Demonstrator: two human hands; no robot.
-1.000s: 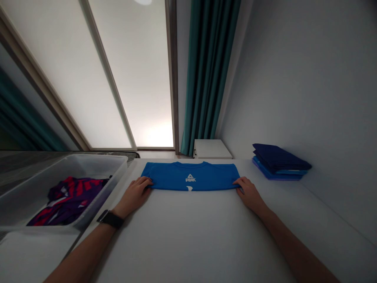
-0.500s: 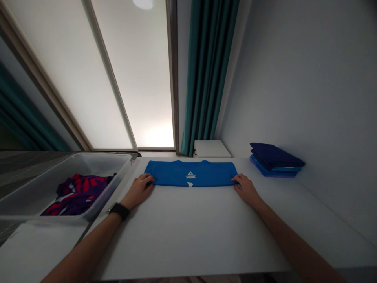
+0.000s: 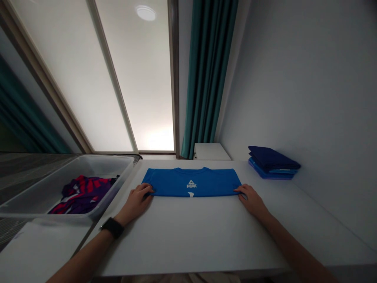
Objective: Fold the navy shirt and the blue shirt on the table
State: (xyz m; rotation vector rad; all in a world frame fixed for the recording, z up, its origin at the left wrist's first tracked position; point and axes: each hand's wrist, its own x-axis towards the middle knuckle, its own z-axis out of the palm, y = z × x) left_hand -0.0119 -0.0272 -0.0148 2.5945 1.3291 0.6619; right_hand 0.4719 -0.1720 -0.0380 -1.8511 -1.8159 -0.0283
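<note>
A blue T-shirt (image 3: 171, 182) with a white PEAK logo lies folded into a wide strip on the white table (image 3: 191, 236). Its neckline faces the far side and the folded edge faces me. My left hand (image 3: 138, 200) pinches the near left corner, thumb and fingers closed on the cloth. At the near right corner, my right hand (image 3: 249, 198) grips the fabric the same way. A black watch (image 3: 112, 228) is on my left wrist.
To the left stands a translucent plastic bin (image 3: 123, 169) holding a purple and red garment (image 3: 85, 192). A stack of folded blue clothes (image 3: 272, 161) sits at the right against the wall (image 3: 318, 118). A white cabinet (image 3: 211, 151) stands beyond the table.
The T-shirt and both hands have come slightly nearer to me across the table. Both hands keep hold of the same corners. The camera view has shifted a little.
</note>
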